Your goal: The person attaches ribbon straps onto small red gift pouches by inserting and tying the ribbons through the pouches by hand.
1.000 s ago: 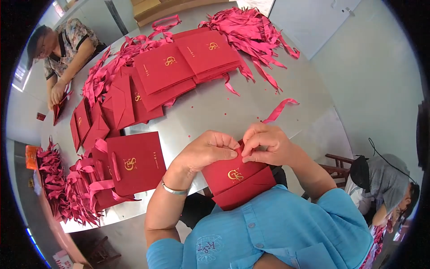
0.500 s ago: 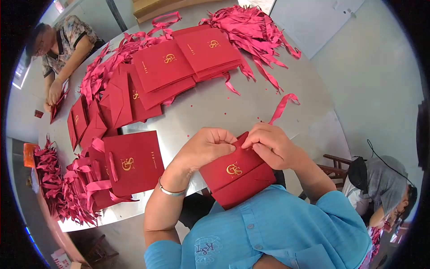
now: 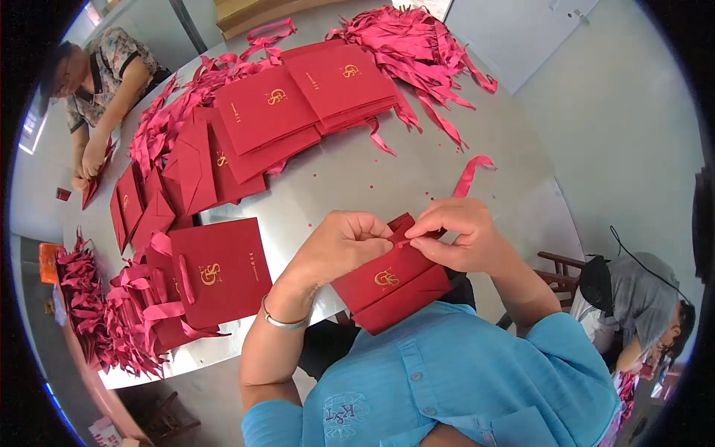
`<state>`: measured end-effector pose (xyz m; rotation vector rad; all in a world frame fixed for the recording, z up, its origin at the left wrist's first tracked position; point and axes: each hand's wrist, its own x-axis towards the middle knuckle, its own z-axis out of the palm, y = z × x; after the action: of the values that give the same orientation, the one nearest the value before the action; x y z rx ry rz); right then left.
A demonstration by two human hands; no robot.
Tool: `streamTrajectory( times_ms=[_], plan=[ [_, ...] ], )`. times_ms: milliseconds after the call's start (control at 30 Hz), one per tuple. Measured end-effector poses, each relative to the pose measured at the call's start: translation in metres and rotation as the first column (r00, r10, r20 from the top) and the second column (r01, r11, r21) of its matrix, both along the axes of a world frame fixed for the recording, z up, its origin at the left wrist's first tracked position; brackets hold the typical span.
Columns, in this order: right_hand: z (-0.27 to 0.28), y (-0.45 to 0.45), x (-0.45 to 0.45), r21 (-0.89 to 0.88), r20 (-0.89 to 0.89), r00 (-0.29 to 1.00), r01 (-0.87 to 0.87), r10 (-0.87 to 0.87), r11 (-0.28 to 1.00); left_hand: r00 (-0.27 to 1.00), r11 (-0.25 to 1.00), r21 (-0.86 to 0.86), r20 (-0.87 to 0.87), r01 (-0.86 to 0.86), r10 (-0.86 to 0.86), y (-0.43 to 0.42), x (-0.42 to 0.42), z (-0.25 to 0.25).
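A red paper bag (image 3: 395, 287) with a gold logo lies tilted against my blue shirt at the table's near edge. My left hand (image 3: 346, 249) is closed on the bag's upper left edge, thumb and fingers pinched together. Just to its right, my right hand (image 3: 458, 232) pinches a small pink ribbon end (image 3: 403, 243) at the bag's top. A longer pink ribbon (image 3: 471, 175) runs out behind my right hand onto the table. Left of my left forearm lies another red bag (image 3: 231, 272) with a pink handle.
Stacked red bags (image 3: 272, 112) and a pink ribbon pile (image 3: 406, 48) cover the far side of the metal table (image 3: 514, 175). More ribboned bags (image 3: 97, 313) hang at the left edge. One person (image 3: 112, 82) works at far left; another person (image 3: 648, 298) is at right.
My right hand has drawn slightly right and up from the bag, and a pink ribbon end now shows in its fingers. The bag has tilted a little.
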<state>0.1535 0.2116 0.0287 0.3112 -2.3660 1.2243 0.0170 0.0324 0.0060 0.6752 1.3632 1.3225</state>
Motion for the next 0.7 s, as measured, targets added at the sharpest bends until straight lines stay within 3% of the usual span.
streamTrajectory(
  times_ms=[200,433,533,700],
  plan=[
    [-0.005,-0.004,0.001,0.138,0.004,1.0,0.017,-0.018,0.99,0.999,1.0,0.006,-0.036,-0.012,0.012,0.0,0.0,-0.001],
    [-0.004,-0.012,0.003,0.17,-0.042,0.992,0.123,-0.118,0.978,0.998,1.0,-0.01,-0.047,-0.028,0.028,0.0,0.002,-0.002],
    [-0.002,-0.013,0.005,0.194,0.02,0.992,0.12,-0.126,0.974,0.997,0.999,-0.016,-0.072,-0.043,0.042,0.0,0.002,-0.006],
    [-0.003,-0.024,0.002,0.407,-0.128,0.977,0.208,-0.17,0.889,0.994,0.999,-0.024,-0.101,-0.044,0.041,0.002,0.004,-0.007]
  ],
)
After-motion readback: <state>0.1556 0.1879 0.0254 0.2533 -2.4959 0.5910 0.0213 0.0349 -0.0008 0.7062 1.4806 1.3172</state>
